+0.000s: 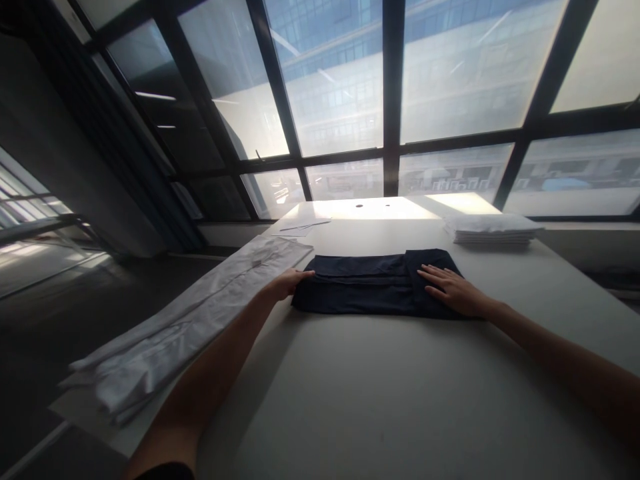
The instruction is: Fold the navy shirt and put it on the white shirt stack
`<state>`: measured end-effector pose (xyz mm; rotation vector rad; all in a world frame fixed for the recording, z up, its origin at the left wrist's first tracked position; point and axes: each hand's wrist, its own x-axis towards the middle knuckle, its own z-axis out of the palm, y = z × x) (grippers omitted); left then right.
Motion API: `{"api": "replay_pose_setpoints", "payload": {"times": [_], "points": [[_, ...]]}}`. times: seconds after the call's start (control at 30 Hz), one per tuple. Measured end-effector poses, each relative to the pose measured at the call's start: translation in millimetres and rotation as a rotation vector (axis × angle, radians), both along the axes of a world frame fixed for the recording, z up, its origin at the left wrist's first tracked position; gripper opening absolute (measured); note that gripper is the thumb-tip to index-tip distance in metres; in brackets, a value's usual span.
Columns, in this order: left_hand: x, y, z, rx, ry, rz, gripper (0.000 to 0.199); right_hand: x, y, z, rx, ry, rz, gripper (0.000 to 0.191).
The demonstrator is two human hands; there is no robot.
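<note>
A dark navy garment (365,287), folded into a long strip, lies across the white table in front of me. At its left end my left hand (289,283) grips the edge, thumb on top and the other fingers hidden under or behind the cloth. My right hand (450,289) rests flat on the right end with fingers spread, over a part where the cloth is folded back on itself. What kind of garment it is, I cannot tell.
White garments (200,313) lie in a long pile along the table's left side. A neat stack of folded white cloth (493,230) sits at the right back. Papers (300,228) lie at the left back. Large windows (340,87) stand behind the table (350,400).
</note>
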<state>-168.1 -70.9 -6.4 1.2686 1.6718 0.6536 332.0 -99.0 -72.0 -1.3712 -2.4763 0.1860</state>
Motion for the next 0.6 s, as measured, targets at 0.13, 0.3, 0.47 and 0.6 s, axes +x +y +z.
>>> {"api": "replay_pose_setpoints", "payload": {"times": [0.13, 0.3, 0.47, 0.6], "points": [[7.5, 5.8, -0.8, 0.062, -0.083, -0.046, 0.051, -0.4, -0.6, 0.5, 0.022, 0.002, -0.001, 0.063], [21.9, 13.7, 14.9, 0.135, -0.067, -0.15, 0.043, -2.5, -2.0, 2.6, 0.023, 0.006, -0.006, 0.062], [63.8, 28.6, 53.0, 0.131, -0.073, -0.237, 0.027, -2.6, -2.6, 3.9, 0.025, 0.015, -0.005, 0.061], [127.5, 33.4, 64.6, 0.121, -0.075, -0.271, 0.021, -3.1, -3.4, 5.9, 0.022, 0.007, -0.006, 0.061]]}}
